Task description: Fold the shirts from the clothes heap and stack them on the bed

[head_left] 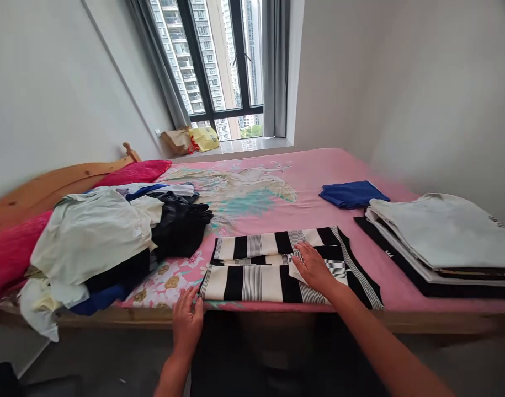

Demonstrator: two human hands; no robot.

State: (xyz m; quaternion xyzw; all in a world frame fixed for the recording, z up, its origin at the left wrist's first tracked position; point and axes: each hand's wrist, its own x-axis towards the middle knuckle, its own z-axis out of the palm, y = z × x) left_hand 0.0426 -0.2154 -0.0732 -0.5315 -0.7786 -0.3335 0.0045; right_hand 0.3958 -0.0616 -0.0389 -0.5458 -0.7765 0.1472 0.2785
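A black and cream striped garment (256, 282) lies partly folded near the front edge of the bed, its long sides turned inward. My right hand (312, 266) rests on its right part, fingers stretched out over a folded-in striped piece, perhaps a sleeve. Beside the garment's lower left corner is my left hand (187, 314), fingers extended and holding nothing; whether it touches the cloth I cannot tell.
A loose heap of clothes (99, 226) covers the bed's left side by red pillows (132, 172). Folded clothes (442, 237) are stacked at the right, with a folded blue garment (354, 194) behind. Bags (203, 139) sit on the windowsill (252, 145).
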